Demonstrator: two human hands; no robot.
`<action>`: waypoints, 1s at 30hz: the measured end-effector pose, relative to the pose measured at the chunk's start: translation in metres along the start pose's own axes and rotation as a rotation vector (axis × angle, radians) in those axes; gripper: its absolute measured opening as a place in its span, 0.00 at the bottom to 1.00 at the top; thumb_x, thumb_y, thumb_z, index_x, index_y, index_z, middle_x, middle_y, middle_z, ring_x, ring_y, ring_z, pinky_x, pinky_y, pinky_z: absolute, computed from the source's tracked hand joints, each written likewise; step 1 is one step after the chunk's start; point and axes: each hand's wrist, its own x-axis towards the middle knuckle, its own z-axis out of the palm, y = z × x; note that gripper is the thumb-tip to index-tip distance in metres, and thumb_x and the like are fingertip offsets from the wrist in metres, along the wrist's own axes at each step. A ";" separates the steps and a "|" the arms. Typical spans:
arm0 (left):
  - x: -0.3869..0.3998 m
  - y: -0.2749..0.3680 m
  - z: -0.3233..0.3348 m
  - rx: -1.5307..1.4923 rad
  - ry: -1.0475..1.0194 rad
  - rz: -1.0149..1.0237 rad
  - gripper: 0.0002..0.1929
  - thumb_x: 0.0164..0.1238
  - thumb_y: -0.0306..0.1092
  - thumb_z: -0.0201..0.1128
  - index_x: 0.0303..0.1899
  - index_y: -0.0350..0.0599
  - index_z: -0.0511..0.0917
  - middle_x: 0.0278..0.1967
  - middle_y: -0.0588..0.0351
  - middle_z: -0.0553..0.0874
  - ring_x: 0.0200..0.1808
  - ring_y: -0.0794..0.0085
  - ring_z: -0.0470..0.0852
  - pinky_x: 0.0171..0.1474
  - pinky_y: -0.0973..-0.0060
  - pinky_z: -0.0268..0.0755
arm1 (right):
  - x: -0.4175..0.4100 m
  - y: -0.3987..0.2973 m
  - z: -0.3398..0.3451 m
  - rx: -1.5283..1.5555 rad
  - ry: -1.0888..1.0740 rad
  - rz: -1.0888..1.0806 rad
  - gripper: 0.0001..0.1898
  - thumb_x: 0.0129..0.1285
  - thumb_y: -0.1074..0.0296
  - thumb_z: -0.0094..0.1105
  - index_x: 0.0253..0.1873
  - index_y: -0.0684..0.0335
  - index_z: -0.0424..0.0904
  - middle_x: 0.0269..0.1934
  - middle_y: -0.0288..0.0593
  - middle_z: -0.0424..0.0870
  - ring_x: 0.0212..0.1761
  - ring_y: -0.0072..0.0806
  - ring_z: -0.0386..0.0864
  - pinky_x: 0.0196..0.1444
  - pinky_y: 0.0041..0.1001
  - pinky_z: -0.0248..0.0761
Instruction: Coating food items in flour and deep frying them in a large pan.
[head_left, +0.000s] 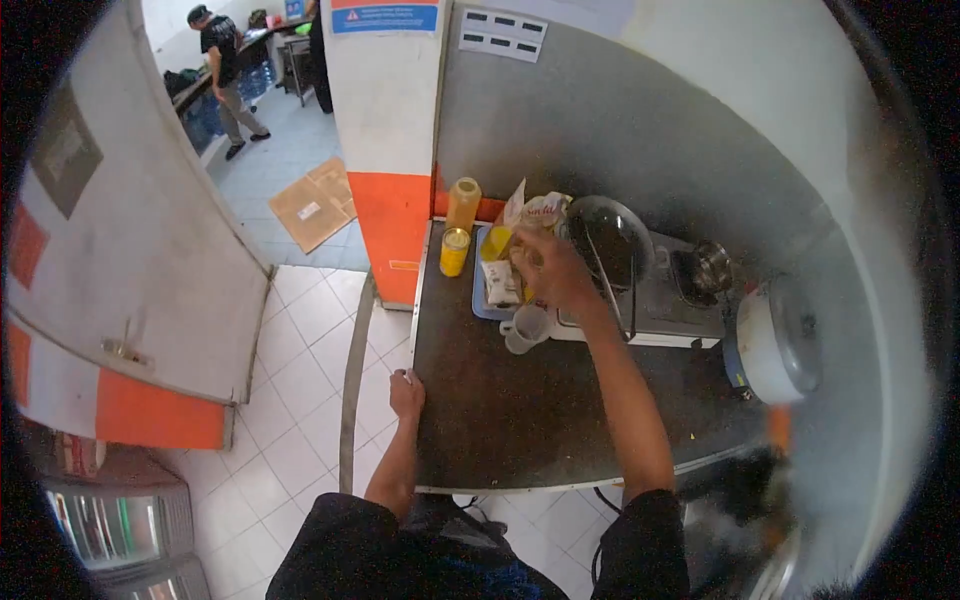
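Note:
My right hand (555, 268) reaches over a blue tray (478, 294) on the dark countertop (510, 420). Its fingers are bent beside a pouch bearing red writing (546, 210); whether they grip anything is hidden. A white packet (501, 283) and a yellow item (495, 244) lie in the tray. Just in front stands a clear plastic measuring cup (527, 328) with a handle. My left hand (406, 393) is curled at the counter's left edge, and I cannot tell if it holds something. Left of the tray are a yellow can (454, 253) and a taller jar (464, 202).
A pan under a glass lid (611, 232) sits on a stove (667, 319), with a small metal pot (711, 266) farther right. A rice cooker (765, 345) stands at the right wall. Left are a column (390, 225), a door (150, 262) and flat cardboard (311, 206); a person (225, 75) stands beyond.

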 end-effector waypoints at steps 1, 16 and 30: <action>0.008 -0.019 0.008 0.014 0.009 -0.011 0.15 0.66 0.43 0.50 0.41 0.39 0.73 0.38 0.44 0.78 0.38 0.51 0.78 0.40 0.60 0.70 | 0.027 0.001 0.006 -0.033 0.033 -0.019 0.21 0.60 0.64 0.54 0.58 0.63 0.69 0.54 0.49 0.74 0.50 0.40 0.75 0.56 0.32 0.66; 0.008 0.016 -0.012 0.232 -0.008 -0.136 0.14 0.67 0.41 0.45 0.35 0.40 0.73 0.32 0.47 0.78 0.34 0.50 0.77 0.37 0.57 0.69 | 0.251 0.091 0.039 -0.130 0.469 -0.112 0.23 0.58 0.70 0.54 0.60 0.61 0.67 0.57 0.49 0.72 0.53 0.40 0.75 0.52 0.33 0.70; 0.010 0.023 -0.009 0.254 -0.066 -0.209 0.12 0.65 0.39 0.47 0.35 0.41 0.73 0.34 0.47 0.77 0.36 0.51 0.77 0.37 0.58 0.70 | 0.350 0.110 -0.001 -0.450 0.960 -0.261 0.25 0.49 0.70 0.53 0.56 0.64 0.70 0.48 0.50 0.75 0.45 0.48 0.71 0.48 0.41 0.69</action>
